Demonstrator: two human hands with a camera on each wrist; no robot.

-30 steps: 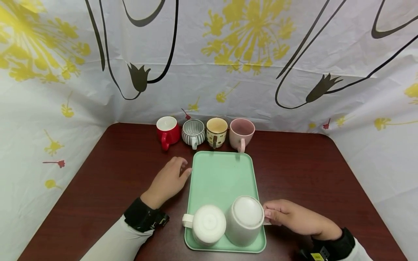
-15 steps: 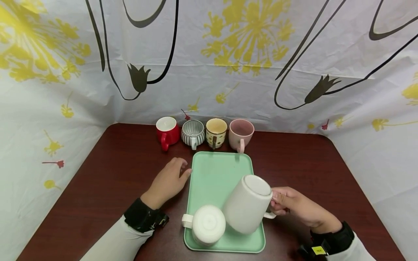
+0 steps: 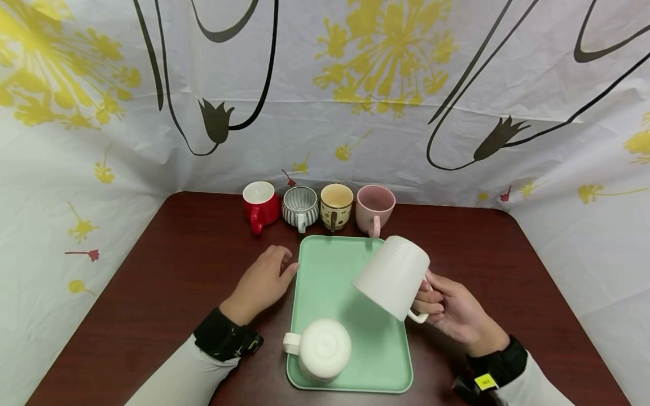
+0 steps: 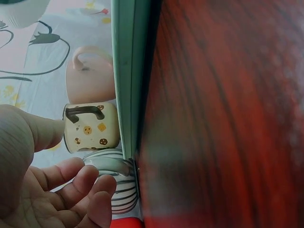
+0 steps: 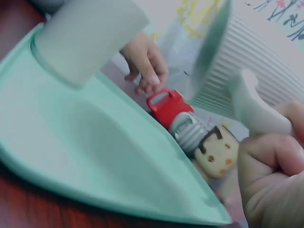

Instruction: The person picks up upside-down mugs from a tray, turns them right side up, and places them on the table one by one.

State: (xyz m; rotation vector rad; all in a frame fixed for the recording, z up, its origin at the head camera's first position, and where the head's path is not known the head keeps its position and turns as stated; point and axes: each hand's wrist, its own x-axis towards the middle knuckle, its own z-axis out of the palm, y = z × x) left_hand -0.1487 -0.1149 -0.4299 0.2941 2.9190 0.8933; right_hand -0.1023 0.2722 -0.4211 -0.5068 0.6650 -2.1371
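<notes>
By its handle, my right hand (image 3: 454, 310) grips a ribbed white mug (image 3: 393, 276), tilted with its base up and its mouth toward the lower left, raised over the right side of the green tray (image 3: 325, 282). In the right wrist view, curled fingers and thumb hold the mug's handle (image 5: 259, 107). A second white mug (image 3: 325, 348) stands upside down in the tray's near left corner, handle pointing left. My left hand (image 3: 261, 279) lies beside the tray's left edge with loosely bent fingers, holding nothing in the left wrist view.
Along the back of the dark wooden table (image 3: 152, 282) stand a red mug (image 3: 261, 206), a grey striped cup (image 3: 301, 207), a cream patterned mug (image 3: 336, 206) and a pink mug (image 3: 374, 207), upright just behind the tray. A patterned cloth (image 3: 304, 135) hangs behind and beside the table.
My right hand has lifted the ribbed white mug off the tray's near right corner, moving it away from me and tilting it. The left hand has stayed put.
</notes>
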